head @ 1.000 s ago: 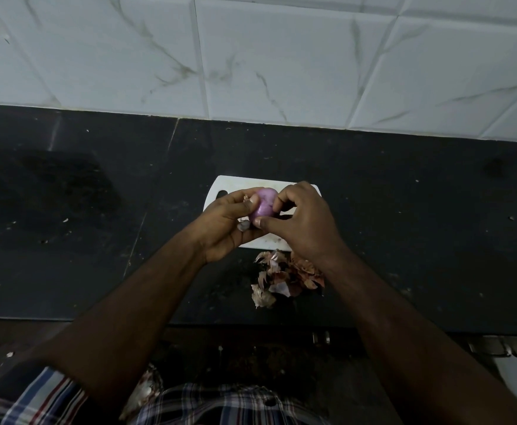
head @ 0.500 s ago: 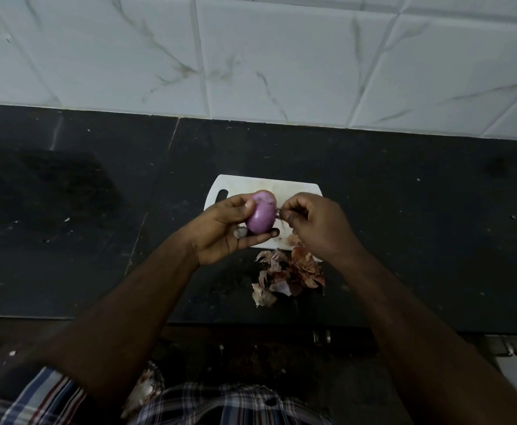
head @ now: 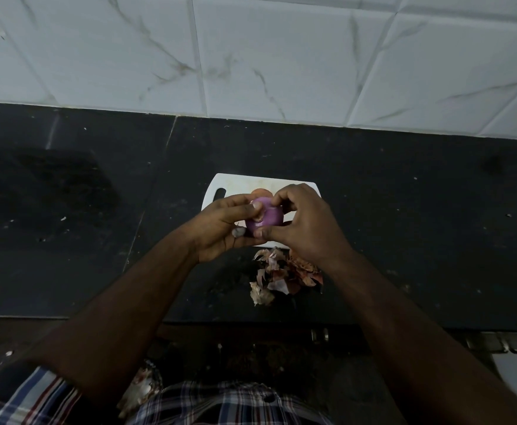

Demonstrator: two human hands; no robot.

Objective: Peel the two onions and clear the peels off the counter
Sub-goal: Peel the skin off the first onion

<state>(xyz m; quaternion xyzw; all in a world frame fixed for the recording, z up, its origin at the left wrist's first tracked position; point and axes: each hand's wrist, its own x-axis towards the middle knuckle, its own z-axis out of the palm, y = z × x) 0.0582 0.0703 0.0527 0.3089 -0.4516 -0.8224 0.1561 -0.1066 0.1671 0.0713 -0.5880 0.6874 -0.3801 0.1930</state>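
A home kitchen: a dark stone counter [head: 404,225] lies under the hands, white marbled wall tiles [head: 281,56] beyond them, a white cutting board [head: 251,185] just behind them, onion peels [head: 284,277] just below.

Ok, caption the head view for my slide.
Both hands, left hand and right hand, grip purple onion above white cutting board, papery peels heaped nearby.
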